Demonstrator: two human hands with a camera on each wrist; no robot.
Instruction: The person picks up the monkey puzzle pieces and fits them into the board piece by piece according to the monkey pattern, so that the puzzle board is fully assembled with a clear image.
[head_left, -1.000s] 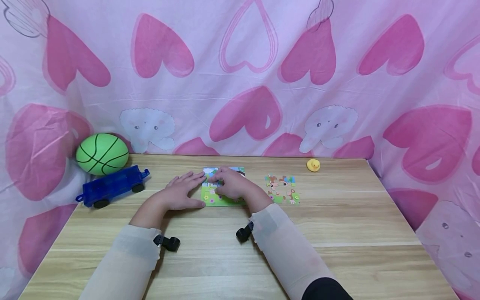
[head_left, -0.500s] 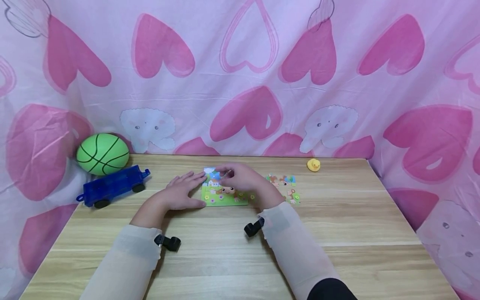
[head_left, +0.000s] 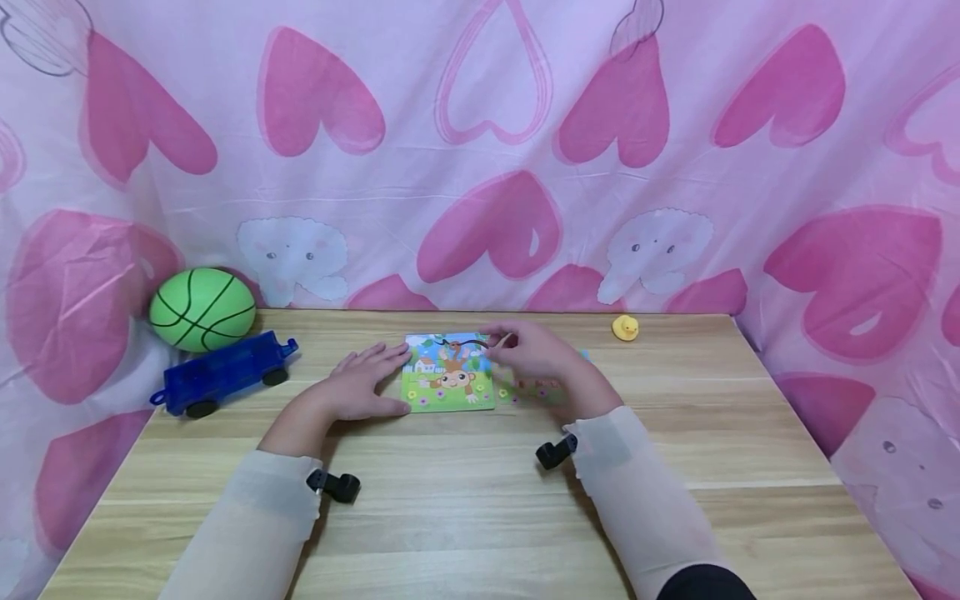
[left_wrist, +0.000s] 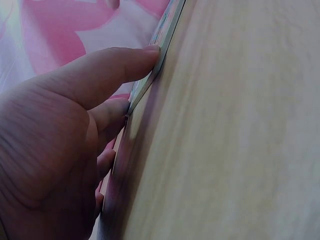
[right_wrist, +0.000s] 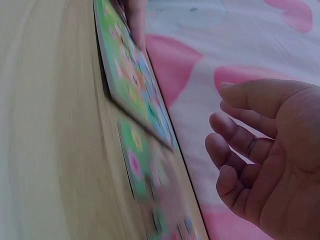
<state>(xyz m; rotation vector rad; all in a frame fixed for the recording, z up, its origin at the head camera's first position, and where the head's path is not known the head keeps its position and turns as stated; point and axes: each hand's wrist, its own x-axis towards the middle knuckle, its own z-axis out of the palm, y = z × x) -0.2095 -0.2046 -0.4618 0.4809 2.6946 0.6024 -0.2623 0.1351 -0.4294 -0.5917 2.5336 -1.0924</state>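
Observation:
A jigsaw puzzle point(head_left: 442, 398) with a monkey picture lies flat at the table's middle. My left hand point(head_left: 365, 385) rests beside it with spread fingers, thumb and fingertips touching its left edge; the left wrist view shows the thumb point(left_wrist: 135, 62) on that edge. Above the puzzle's right side hovers my right hand point(head_left: 536, 354), its fingers loosely bent. In the right wrist view nothing shows between those fingers, and they are apart from the board. Loose puzzle pieces point(right_wrist: 136, 160) lie just right of the board, partly hidden by the right hand in the head view.
A green ball point(head_left: 202, 308) and a blue toy wagon point(head_left: 225, 375) sit at the table's left. Near the back right edge stands a yellow rubber duck point(head_left: 625, 327). Behind the table hangs a pink heart-print curtain point(head_left: 487, 225).
My right hand has moved right, off the puzzle, uncovering the monkey picture and now covering much of the loose pieces. The left hand has stayed at the left edge.

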